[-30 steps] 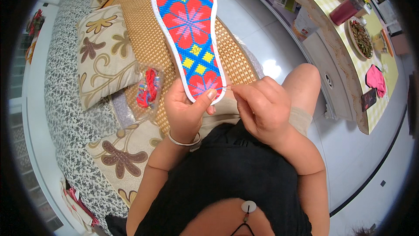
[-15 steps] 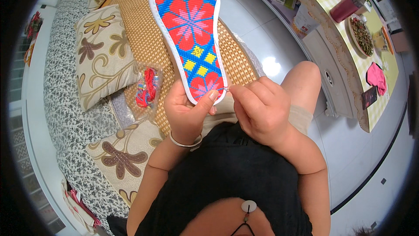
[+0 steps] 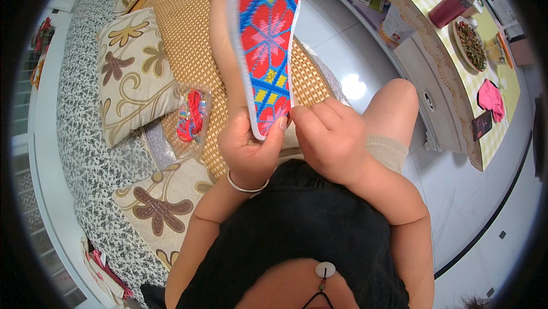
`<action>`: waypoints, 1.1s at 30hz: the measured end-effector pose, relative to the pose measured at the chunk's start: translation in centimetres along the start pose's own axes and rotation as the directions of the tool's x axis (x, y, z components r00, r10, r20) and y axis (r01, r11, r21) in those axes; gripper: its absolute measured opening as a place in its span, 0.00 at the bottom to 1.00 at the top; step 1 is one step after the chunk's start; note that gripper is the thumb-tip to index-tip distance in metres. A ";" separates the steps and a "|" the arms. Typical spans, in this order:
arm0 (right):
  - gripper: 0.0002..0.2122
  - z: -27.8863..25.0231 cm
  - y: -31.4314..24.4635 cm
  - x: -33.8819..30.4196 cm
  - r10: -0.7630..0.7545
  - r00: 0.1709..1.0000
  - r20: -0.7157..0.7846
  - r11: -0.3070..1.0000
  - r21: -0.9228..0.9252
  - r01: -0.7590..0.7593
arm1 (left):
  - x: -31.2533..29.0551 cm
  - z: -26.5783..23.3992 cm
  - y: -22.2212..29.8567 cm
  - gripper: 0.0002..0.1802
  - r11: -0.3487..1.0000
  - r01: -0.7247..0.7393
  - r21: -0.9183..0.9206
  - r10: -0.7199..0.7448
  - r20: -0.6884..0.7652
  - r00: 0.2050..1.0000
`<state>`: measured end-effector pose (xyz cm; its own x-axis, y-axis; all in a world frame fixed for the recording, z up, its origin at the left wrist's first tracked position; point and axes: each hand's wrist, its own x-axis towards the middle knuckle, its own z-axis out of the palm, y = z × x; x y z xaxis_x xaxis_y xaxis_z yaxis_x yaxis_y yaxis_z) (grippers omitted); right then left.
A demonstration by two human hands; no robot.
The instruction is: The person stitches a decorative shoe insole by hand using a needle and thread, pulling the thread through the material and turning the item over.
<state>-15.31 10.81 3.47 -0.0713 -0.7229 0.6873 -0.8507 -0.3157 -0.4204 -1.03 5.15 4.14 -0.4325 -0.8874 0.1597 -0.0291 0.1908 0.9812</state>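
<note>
Flower-stitched insole (image 3: 267, 43) tipped sideways & swung toward R hand (image 3: 331, 140) vs. before, near end pinched in L hand (image 3: 250, 144), R hand bunched at its edge, can't tell w/ what, bagged red thread (image 3: 194, 116) left of L hand

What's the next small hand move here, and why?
Probably ease the right hand away from the insole: its fingers look pinched at the insole's right edge, while the left hand grips the near end, thumb on top. Whether the fingers hold anything is hidden.
</note>
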 end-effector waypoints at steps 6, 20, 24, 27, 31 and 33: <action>0.07 -0.5 -0.2 -0.3 0.058 0.998 -0.037 0.998 0.027 -0.057 | 0.1 0.0 0.0 0.08 0.999 0.011 -0.034 -0.011 0.003 1.000; 0.04 -0.7 0.9 -0.5 0.378 0.526 0.762 -0.571 0.639 -0.516 | 0.5 -0.6 -0.6 0.13 0.824 0.252 -0.508 -0.155 0.226 0.962; 0.03 2.2 3.8 -1.5 0.633 0.422 0.649 -0.475 0.756 -0.450 | -0.2 -0.6 -0.1 0.14 0.809 0.334 -0.484 -0.198 0.312 0.929; 0.03 -0.7 6.2 -1.1 0.635 0.529 0.563 -0.532 0.815 -0.230 | 0.2 -0.8 -0.2 0.15 0.785 0.320 -0.530 -0.213 0.254 0.943; 0.05 -7.8 12.1 -3.4 0.838 0.465 0.287 -0.322 0.947 -0.005 | 2.5 -4.6 -0.7 0.09 0.623 0.284 -0.729 -0.202 0.201 0.959; 0.08 -13.7 19.1 -8.4 0.907 0.413 0.084 -0.118 0.992 0.056 | 3.6 -8.0 -1.8 0.07 0.425 0.260 -0.867 -0.083 0.249 0.965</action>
<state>-38.15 19.31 -2.22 -0.7570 -0.6366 -0.1473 0.6124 -0.6126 -0.4997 4.71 -1.71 3.85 -0.6393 -0.7676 0.0455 0.6562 -0.5137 0.5527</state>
